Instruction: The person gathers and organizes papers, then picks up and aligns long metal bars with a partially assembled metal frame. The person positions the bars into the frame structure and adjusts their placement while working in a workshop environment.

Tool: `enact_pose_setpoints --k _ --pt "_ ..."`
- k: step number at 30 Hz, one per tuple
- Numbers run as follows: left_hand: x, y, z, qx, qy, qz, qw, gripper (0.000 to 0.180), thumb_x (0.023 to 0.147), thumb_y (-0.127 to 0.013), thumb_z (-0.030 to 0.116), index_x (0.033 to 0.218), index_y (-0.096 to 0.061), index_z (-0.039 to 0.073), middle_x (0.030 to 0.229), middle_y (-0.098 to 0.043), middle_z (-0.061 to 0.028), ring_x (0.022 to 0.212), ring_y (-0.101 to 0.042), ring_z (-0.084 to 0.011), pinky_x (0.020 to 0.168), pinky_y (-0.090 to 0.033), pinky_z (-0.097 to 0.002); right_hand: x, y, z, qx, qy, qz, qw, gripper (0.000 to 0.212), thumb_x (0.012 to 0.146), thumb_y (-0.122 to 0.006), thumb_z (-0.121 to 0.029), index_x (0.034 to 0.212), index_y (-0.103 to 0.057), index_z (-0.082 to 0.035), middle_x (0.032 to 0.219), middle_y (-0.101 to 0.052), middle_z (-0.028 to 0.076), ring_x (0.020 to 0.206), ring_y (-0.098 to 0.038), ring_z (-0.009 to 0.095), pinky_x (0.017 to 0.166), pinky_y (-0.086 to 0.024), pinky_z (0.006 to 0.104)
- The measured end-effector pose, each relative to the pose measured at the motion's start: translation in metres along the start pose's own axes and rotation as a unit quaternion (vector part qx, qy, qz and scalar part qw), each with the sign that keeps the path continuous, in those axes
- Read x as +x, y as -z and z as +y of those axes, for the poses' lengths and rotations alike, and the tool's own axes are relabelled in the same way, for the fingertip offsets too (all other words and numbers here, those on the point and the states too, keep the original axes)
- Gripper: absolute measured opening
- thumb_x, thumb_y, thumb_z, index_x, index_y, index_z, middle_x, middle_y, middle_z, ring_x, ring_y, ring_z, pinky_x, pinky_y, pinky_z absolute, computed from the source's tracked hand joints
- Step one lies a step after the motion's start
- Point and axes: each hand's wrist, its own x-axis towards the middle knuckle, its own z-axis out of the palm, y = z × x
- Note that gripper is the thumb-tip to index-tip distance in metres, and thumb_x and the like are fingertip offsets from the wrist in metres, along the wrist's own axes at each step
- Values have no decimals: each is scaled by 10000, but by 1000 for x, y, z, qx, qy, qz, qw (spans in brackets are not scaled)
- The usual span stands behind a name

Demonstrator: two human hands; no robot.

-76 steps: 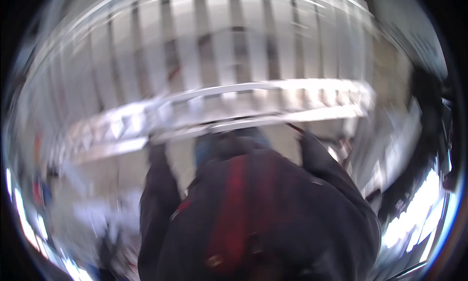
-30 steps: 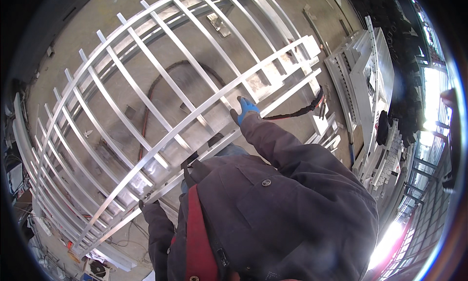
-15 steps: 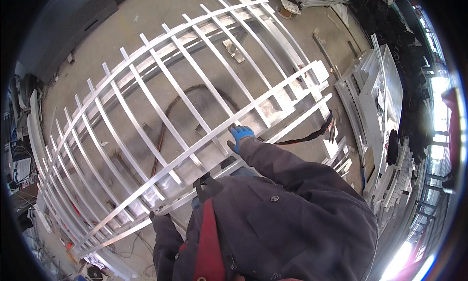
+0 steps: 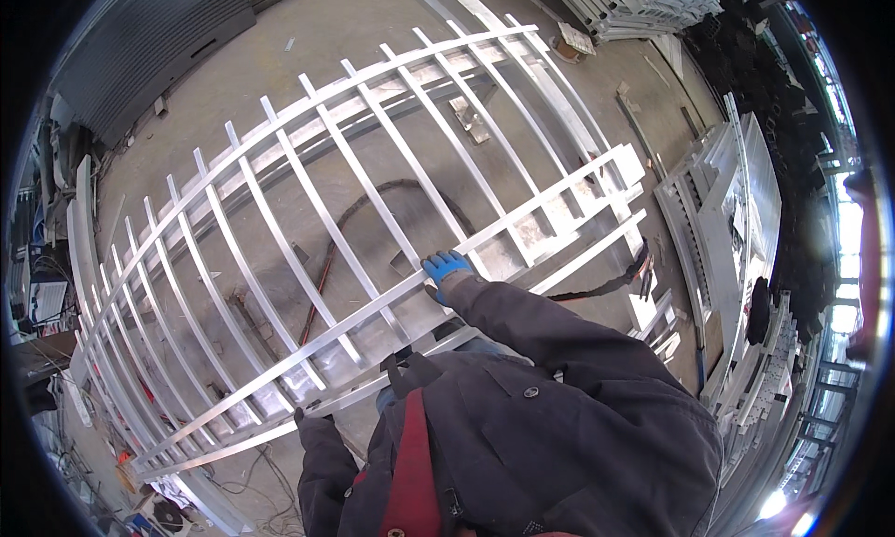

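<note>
A large silvery metal railing panel [image 4: 361, 315], with a curved far rail and several crossbars, lies spread before me. My right hand [image 4: 446, 268], in a blue and dark glove, rests over its near long rail with the fingers bent across the top. Most of my left hand [image 4: 300, 414] is hidden by its dark sleeve; only a dark gloved bit shows beside the lower metal beam [image 4: 254, 438] near my body. Its fingers cannot be made out.
Under the panel a dark hose [image 4: 333, 227] curves over the floor. White metal profiles are stacked [image 4: 643, 6] at the far right. More metal pieces and a sheet [image 4: 755, 178] lie to the right. Cables [image 4: 270, 472] trail at lower left; a grey ribbed shutter [image 4: 154, 43] stands far left.
My right hand has moved left along the near rail and now lies across it. The whole view has shifted slightly. My left hand stays by the lower beam.
</note>
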Motion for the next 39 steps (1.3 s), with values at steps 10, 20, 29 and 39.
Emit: enact_pose_setpoints --k 10,20,29,39 --pt "-2 1 11 70 14 5 997 672 820 -644 416 1352 -565 13 1192 -670 -221 1076 -656 -393 989 -507 -644 28 -19 2 -69 43 -12 997 345 880 -642 -232 1219 -651 -164 1238 -665 80 1183 -620 261 1052 -400 429" --pt "-2 8 16 72 25 13 997 670 818 -647 414 1350 -566 14 1177 -676 -218 1063 -660 -392 982 -511 -643 45 -4 11 46 -60 -143 987 485 827 -730 -312 1277 -628 -161 1263 -667 99 1236 -608 285 1140 -355 457" --pt "0 23 16 66 35 7 997 669 817 -650 411 1349 -566 15 1164 -681 -215 1051 -663 -391 975 -515 -643 60 1 21 -51 -17 -219 974 468 839 -721 -313 1275 -671 -148 1278 -675 124 1184 -649 311 1074 -425 441" --pt "-7 17 12 56 4 27 998 654 815 -657 411 1326 -573 10 1145 -682 -217 1043 -664 -387 956 -525 -637 80 1 27 -55 -9 -235 970 362 930 -684 -314 1209 -677 -83 1099 -729 158 1028 -707 321 909 -527 465"
